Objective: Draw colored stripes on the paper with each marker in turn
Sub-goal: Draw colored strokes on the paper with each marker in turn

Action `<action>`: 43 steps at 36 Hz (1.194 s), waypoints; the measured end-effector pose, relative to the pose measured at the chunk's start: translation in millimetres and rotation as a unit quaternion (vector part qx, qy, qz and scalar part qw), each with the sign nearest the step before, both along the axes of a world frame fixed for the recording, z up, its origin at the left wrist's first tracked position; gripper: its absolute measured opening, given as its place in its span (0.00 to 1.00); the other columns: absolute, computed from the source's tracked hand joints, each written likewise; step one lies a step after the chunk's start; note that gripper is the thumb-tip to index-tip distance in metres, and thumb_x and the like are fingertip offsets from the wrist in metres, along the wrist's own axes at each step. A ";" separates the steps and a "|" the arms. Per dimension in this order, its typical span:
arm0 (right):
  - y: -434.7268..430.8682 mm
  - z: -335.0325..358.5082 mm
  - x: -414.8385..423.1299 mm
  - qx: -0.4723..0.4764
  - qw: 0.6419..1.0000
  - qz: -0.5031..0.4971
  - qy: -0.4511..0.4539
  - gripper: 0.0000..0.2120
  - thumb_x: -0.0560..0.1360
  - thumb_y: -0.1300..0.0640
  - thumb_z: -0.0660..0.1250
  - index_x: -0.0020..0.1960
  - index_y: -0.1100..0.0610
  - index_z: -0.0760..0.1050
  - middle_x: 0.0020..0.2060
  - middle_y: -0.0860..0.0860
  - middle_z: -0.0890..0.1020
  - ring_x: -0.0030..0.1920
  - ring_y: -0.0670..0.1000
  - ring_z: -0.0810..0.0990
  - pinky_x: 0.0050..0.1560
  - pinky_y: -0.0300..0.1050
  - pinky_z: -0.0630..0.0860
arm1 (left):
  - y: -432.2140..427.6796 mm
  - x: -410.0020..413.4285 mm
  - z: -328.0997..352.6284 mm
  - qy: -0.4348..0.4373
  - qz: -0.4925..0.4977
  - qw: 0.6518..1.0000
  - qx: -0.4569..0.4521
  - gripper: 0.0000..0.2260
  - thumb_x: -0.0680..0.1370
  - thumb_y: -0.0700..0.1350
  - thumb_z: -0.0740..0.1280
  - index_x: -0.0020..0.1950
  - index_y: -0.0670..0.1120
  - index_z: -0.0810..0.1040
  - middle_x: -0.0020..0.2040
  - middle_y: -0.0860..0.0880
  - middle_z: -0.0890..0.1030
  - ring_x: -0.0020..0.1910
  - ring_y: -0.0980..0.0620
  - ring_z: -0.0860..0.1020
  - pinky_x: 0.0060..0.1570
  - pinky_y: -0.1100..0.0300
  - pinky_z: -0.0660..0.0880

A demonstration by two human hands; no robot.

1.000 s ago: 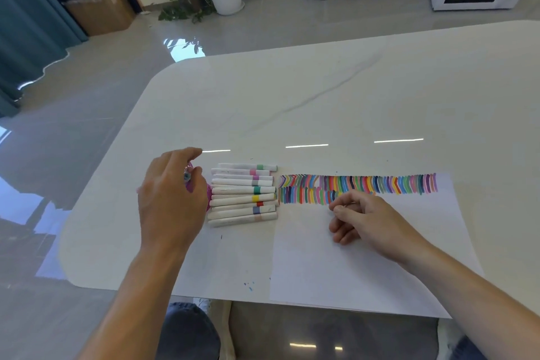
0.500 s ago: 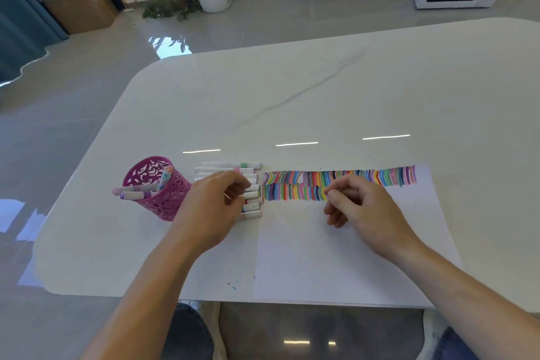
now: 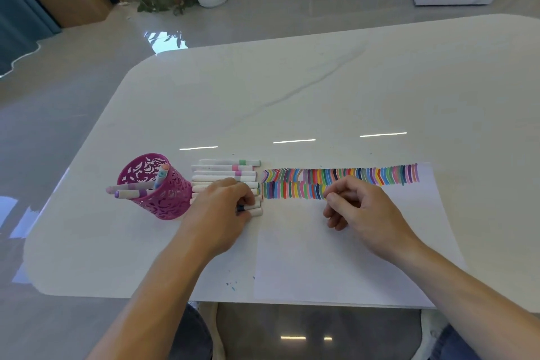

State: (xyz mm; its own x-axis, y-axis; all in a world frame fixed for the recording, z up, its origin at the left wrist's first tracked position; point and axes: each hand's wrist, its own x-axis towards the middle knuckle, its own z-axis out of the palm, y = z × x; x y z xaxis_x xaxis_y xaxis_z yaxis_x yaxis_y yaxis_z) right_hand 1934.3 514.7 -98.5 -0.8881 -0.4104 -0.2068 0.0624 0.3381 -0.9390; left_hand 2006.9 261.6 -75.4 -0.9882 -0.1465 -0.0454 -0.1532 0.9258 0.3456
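left hand curled over near markers in row left of paper, grip unclear | right hand loosely curled on stripes, holds nothing seen | risk: fingers nudge row, markers roll toward cup
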 end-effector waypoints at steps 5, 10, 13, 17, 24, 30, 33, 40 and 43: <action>0.0 -0.7 -0.5 0.004 1.000 0.001 -0.001 0.04 0.82 0.60 0.66 0.49 0.55 0.79 0.37 0.52 0.85 0.37 0.53 0.85 0.42 0.50 0.83 | 6.8 -0.5 -0.8 0.001 -0.004 1.000 -0.006 0.06 0.74 0.44 0.75 0.48 0.52 0.82 0.48 0.57 0.78 0.49 0.53 0.74 0.47 0.55 0.76; 1.1 -0.6 -0.8 0.005 1.000 0.002 -0.001 0.04 0.82 0.60 0.66 0.49 0.55 0.79 0.37 0.52 0.86 0.37 0.52 0.85 0.42 0.49 0.83 | 12.2 0.0 -1.7 -0.001 -0.013 1.000 -0.024 0.05 0.76 0.44 0.72 0.52 0.50 0.84 0.50 0.54 0.81 0.51 0.52 0.76 0.47 0.58 0.74; 1.5 -0.3 -1.2 0.007 1.000 0.002 -0.002 0.04 0.82 0.59 0.66 0.49 0.54 0.79 0.37 0.52 0.86 0.37 0.52 0.85 0.42 0.48 0.83 | 15.1 -0.2 -1.0 -0.001 -0.032 0.999 -0.035 0.07 0.78 0.44 0.71 0.54 0.49 0.85 0.52 0.53 0.82 0.52 0.50 0.78 0.49 0.59 0.73; 1.9 0.2 -0.9 0.009 1.000 0.005 -0.004 0.05 0.82 0.60 0.66 0.49 0.54 0.79 0.38 0.52 0.86 0.37 0.52 0.85 0.42 0.48 0.83 | 15.1 0.7 0.2 0.001 -0.038 0.999 -0.036 0.05 0.78 0.44 0.69 0.52 0.49 0.84 0.49 0.53 0.81 0.50 0.50 0.77 0.47 0.58 0.73; 3.0 0.5 -1.0 0.009 1.000 0.002 -0.006 0.05 0.82 0.60 0.66 0.48 0.55 0.79 0.37 0.52 0.86 0.37 0.52 0.85 0.43 0.48 0.83 | 17.9 -2.9 6.4 0.020 -0.053 0.998 0.007 0.06 0.79 0.42 0.66 0.54 0.50 0.79 0.51 0.55 0.80 0.49 0.53 0.75 0.45 0.62 0.68; 4.6 2.2 -0.4 0.008 1.000 0.009 -0.001 0.05 0.82 0.61 0.66 0.49 0.55 0.79 0.38 0.52 0.86 0.38 0.53 0.85 0.44 0.50 0.83 | 29.7 -12.4 14.2 0.077 -0.024 0.989 0.122 0.11 0.81 0.42 0.65 0.62 0.53 0.78 0.46 0.60 0.79 0.45 0.58 0.76 0.48 0.60 0.73; 5.9 3.8 0.6 0.001 1.000 0.014 0.005 0.04 0.81 0.60 0.66 0.49 0.55 0.79 0.38 0.52 0.86 0.38 0.52 0.85 0.44 0.49 0.83 | 40.2 -16.7 17.5 0.110 -0.006 0.972 0.209 0.19 0.81 0.40 0.66 0.70 0.56 0.73 0.48 0.57 0.80 0.48 0.56 0.79 0.52 0.58 0.76; 5.0 9.7 2.7 -0.017 0.998 0.044 0.035 0.04 0.82 0.51 0.67 0.53 0.48 0.80 0.44 0.44 0.86 0.47 0.46 0.86 0.51 0.44 0.83 | 70.1 -24.6 25.3 0.148 0.044 0.908 0.389 0.16 0.79 0.34 0.67 0.61 0.52 0.80 0.49 0.51 0.82 0.48 0.53 0.82 0.46 0.66 0.77; 6.4 13.1 5.6 -0.021 0.997 0.053 0.042 0.10 0.79 0.42 0.65 0.55 0.45 0.79 0.45 0.42 0.86 0.48 0.44 0.86 0.54 0.44 0.83 | 80.9 -26.6 22.5 0.145 0.052 0.902 0.403 0.12 0.78 0.36 0.69 0.56 0.51 0.81 0.48 0.51 0.83 0.46 0.54 0.83 0.47 0.63 0.79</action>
State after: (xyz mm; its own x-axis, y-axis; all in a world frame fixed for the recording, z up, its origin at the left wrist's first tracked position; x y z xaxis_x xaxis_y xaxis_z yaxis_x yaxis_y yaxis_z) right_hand 1939.9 521.1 -85.4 -0.8527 -0.5098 -0.1140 -0.0511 0.2986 -0.9530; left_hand 1980.4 342.4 -52.9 -0.9585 -0.2735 0.0798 -0.0193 0.3418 0.9396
